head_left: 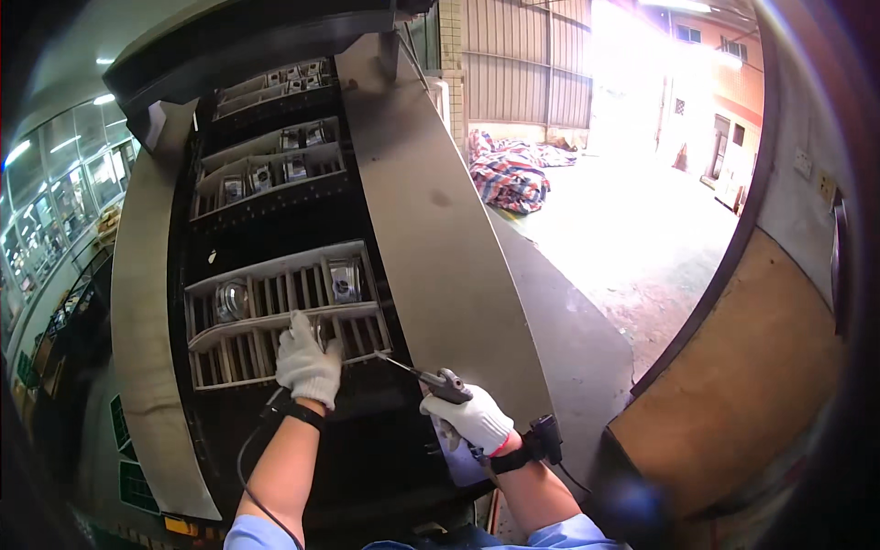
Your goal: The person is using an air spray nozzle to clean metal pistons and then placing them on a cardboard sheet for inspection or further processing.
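My left hand [309, 365], in a white knitted glove, reaches over the nearest slotted tray [203, 359] on a black conveyor belt. Its fingers curl around something shiny, mostly hidden by the glove. My right hand [477, 422], also gloved, grips a blow gun [447, 386]. The gun's thin nozzle points left toward the tray's right end. Within the same tray's far row, a round shiny glass-like piece [231, 300] sits at the left and a squarer one [345, 280] at the right.
Further up the belt [266, 231] are another tray [339, 165] with shiny pieces and a third under a dark hood [257, 50]. Metal side panels [431, 211] flank the belt. A brown board [733, 367] stands at right. Striped sacking [509, 174] lies beyond.
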Demonstrator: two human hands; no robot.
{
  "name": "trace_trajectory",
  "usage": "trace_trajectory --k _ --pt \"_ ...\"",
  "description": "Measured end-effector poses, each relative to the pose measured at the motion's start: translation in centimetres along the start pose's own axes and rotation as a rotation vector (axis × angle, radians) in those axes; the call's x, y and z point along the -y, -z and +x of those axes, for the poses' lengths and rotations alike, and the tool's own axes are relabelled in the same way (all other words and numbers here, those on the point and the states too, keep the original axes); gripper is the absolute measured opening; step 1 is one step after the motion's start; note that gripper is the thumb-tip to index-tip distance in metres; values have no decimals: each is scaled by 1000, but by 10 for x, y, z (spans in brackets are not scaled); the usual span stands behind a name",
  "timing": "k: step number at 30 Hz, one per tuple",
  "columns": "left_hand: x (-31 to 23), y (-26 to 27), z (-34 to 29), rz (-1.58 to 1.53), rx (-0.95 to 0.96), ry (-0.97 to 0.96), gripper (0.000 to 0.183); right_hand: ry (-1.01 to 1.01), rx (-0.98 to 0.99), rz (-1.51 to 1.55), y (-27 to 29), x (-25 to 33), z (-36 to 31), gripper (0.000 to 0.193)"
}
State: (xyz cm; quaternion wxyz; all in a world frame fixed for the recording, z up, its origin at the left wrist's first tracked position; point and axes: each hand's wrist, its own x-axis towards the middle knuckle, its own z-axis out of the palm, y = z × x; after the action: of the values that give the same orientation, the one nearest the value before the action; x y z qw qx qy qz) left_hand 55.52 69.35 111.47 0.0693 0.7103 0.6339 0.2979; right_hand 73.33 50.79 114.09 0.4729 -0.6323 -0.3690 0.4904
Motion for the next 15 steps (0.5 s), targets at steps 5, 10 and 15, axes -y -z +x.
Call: trace_trajectory --k 5,10,15 --pt "23 -4 25 -341 -130 24 74 83 -2 9 -7 6 3 17" --pt "69 36 6 -1731 281 257 56 14 179 203 -18 -7 -11 13" --pt "113 64 -43 -2496 844 363 63 -60 468 189 -76 -14 -23 15"
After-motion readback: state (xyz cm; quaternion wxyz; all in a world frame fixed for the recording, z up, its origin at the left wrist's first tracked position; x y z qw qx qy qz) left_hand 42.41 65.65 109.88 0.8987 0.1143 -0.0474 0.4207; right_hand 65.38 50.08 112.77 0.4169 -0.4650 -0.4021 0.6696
